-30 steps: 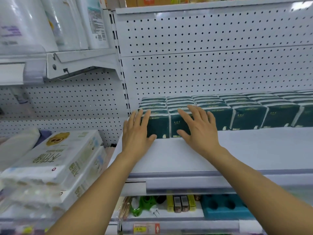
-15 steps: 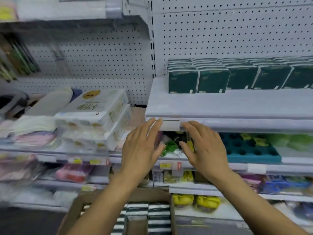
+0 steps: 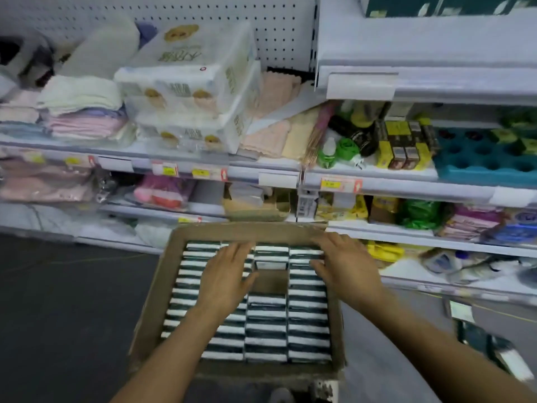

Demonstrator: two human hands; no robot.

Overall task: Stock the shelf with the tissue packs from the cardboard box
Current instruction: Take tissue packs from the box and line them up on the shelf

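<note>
An open cardboard box [image 3: 151, 298] stands on the floor below me, packed with rows of dark green and white tissue packs [image 3: 266, 330]. A gap in the third row shows the brown bottom. My left hand [image 3: 225, 276] hovers over the second row with fingers spread, holding nothing. My right hand [image 3: 345, 264] is over the right rows near the box's far rim, fingers apart and empty. The grey shelf [image 3: 421, 50] at the top right carries dark green tissue packs [image 3: 436, 4] at its back.
To the left, a shelf holds white tissue bundles [image 3: 189, 82] and folded towels [image 3: 78, 112]. Lower shelves carry small bottles, boxes and a teal tray [image 3: 482, 161]. Dark floor lies left of the box; loose packs [image 3: 488, 341] lie on the floor at right.
My view has dropped from the shelf to the box. Both hands left the packs on the shelf and came down over the packs in the box.
</note>
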